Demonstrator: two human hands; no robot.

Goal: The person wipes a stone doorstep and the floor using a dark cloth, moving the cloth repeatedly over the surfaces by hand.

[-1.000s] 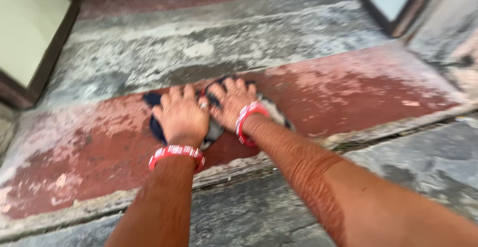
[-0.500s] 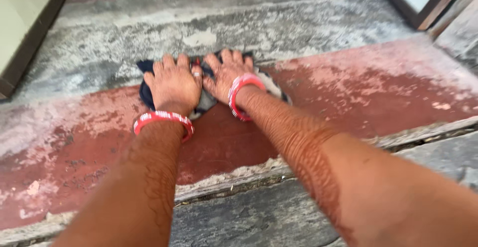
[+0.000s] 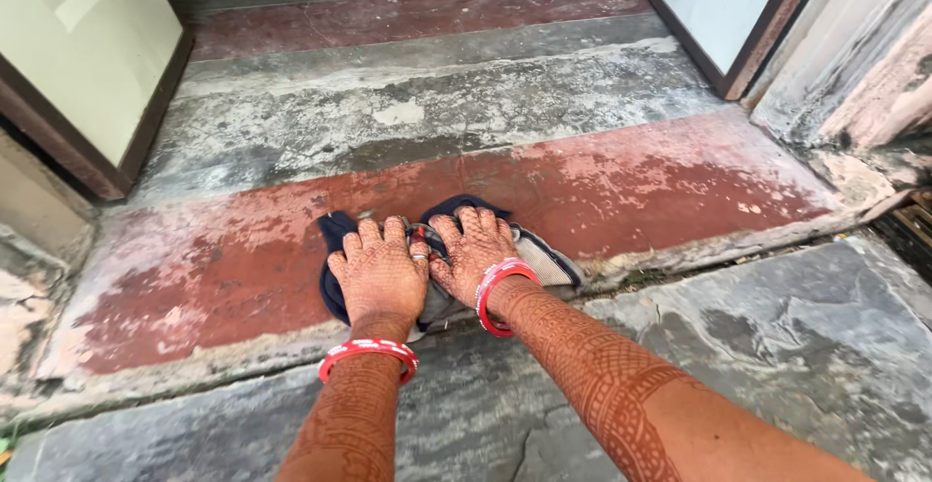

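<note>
Both my hands press flat on a dark blue and grey cloth (image 3: 544, 259) that lies on the worn red band of a floor step (image 3: 680, 191). My left hand (image 3: 381, 273) covers the cloth's left part, fingers spread. Beside it my right hand (image 3: 474, 249) rests on the cloth's middle, thumb touching the left hand. Each wrist wears a red and white bangle. Henna patterns cover both hands and forearms. The cloth sits near the step's front edge, partly hidden under my palms.
A grey stone slab (image 3: 777, 346) lies in front of the step. Behind the red band runs a grey worn strip (image 3: 437, 113) and another red band. An open door leaf (image 3: 78, 65) stands at the left, another door (image 3: 728, 6) at the right.
My hands have pulled the cloth back toward me, from the far grey strip to the front edge of the red band.
</note>
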